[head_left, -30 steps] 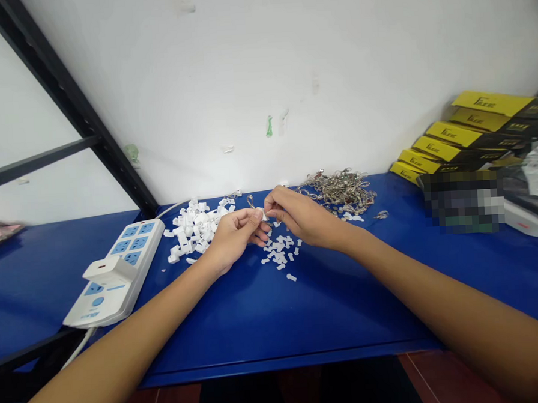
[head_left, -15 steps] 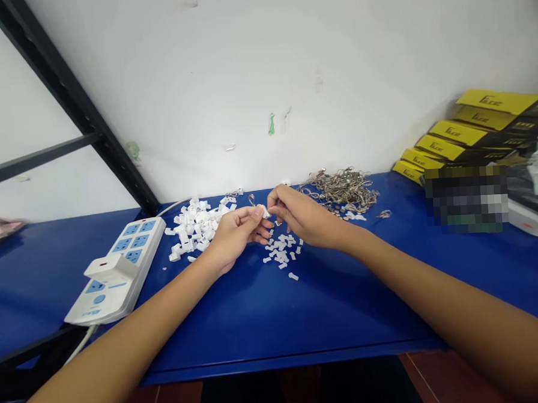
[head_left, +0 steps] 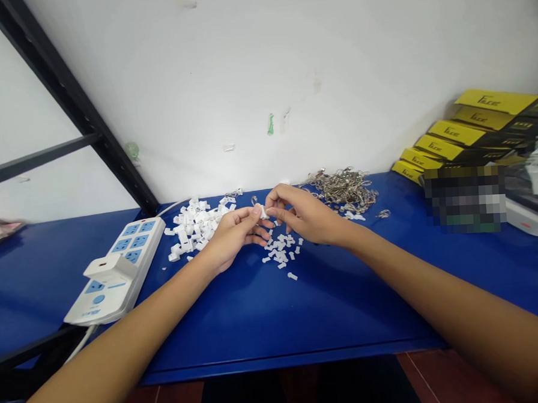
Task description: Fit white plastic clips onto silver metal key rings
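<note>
My left hand [head_left: 237, 233] pinches a small white plastic piece [head_left: 263, 212] between thumb and index finger. A short metal chain loop [head_left: 254, 200] sticks up from the far side of that piece. My right hand [head_left: 301, 215] meets it from the right, its thumb and index fingertips pressed together at the piece's edge; anything tiny between them is hidden. Just below the hands lie loose small flat white tabs [head_left: 281, 248], with a single tab [head_left: 292, 276] nearer to me. Left of my left hand is a heap of white plastic pieces [head_left: 193, 226].
Behind my right hand a tangled pile of metal chains [head_left: 344, 188] lies against the wall. A white power strip [head_left: 119, 263] with a plugged-in adapter stands at the left by a black metal frame [head_left: 89, 130]. Yellow and black boxes [head_left: 446, 147] are stacked at the right.
The fingertips of both hands have come closer together around the white piece, my right hand shifting slightly left. The piles lie as before.
</note>
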A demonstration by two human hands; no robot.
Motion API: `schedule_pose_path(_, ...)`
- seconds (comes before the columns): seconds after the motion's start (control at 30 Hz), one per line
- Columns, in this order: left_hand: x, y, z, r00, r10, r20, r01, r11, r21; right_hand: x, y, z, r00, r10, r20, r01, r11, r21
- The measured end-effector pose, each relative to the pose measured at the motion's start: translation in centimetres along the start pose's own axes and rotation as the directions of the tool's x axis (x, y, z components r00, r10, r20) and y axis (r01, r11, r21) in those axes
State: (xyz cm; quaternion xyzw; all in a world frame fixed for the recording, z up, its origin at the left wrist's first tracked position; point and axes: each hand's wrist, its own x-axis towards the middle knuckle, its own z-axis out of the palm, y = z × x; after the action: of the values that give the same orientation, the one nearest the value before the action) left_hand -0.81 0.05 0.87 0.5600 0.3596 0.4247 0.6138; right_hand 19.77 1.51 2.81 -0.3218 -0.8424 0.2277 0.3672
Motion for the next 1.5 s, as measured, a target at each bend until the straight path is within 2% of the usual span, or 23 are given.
schedule_pose_path(0.3,0.0,0.2,0.1,1.0,-0.001,0.022,0.001,1.0,-0.022,-0.5,-0.3,0.3,0.999,0.031,0.008,-0.031,0.998,-0.057)
schedule_pose_path(0.63,0.0,0.3,-0.1,1.0,-0.01,0.0,0.01,0.999,-0.04,-0.3,0.0,-0.4,0.996,0.087,-0.025,-0.086,0.996,0.002)
schedule_pose_path(0.83,0.0,0.1,-0.3,0.996,-0.025,0.086,0.031,0.997,-0.075,-0.1,-0.5,-0.3,0.998,0.049,0.025,-0.051,0.996,0.073)
schedule_pose_path(0.93,0.0,0.1,-0.3,0.991,-0.027,0.128,0.04,0.994,-0.1,-0.1,-0.7,-0.3,0.996,0.065,0.053,-0.071,0.991,0.116)
schedule_pose_path(1.07,0.2,0.2,-0.5,0.996,-0.03,0.088,0.042,0.99,-0.137,-0.2,-1.1,-0.7,0.993,0.113,0.017,-0.114,0.979,0.167)
schedule_pose_path(1.17,0.4,0.2,-0.7,0.999,-0.018,0.029,0.021,0.992,-0.125,-0.2,-1.0,-1.4,0.992,0.124,-0.012,-0.121,0.985,0.125)
schedule_pose_path(1.2,0.5,0.1,-0.8,1.0,0.003,0.004,-0.002,0.995,-0.099,-0.1,-0.8,-1.7,0.991,0.129,0.023,-0.131,0.988,0.088)
schedule_pose_path(1.27,0.5,0.0,-0.8,0.997,0.064,-0.043,-0.064,0.998,-0.016,-0.1,-0.1,-2.0,0.968,0.173,0.182,-0.176,0.984,0.0)
schedule_pose_path(1.37,0.6,-0.3,-0.9,0.992,0.116,-0.054,-0.11,0.989,0.097,-0.2,1.0,-2.1,0.856,0.277,0.436,-0.254,0.961,-0.113)
schedule_pose_path(1.43,0.6,-0.4,-1.0,0.993,0.113,-0.042,-0.107,0.986,0.126,-0.3,1.6,-2.0,0.818,0.301,0.49,-0.261,0.954,-0.15)
schedule_pose_path(1.5,0.7,-0.5,-1.0,0.993,0.111,-0.038,-0.104,0.985,0.139,-0.3,1.8,-1.8,0.824,0.287,0.489,-0.239,0.958,-0.159)
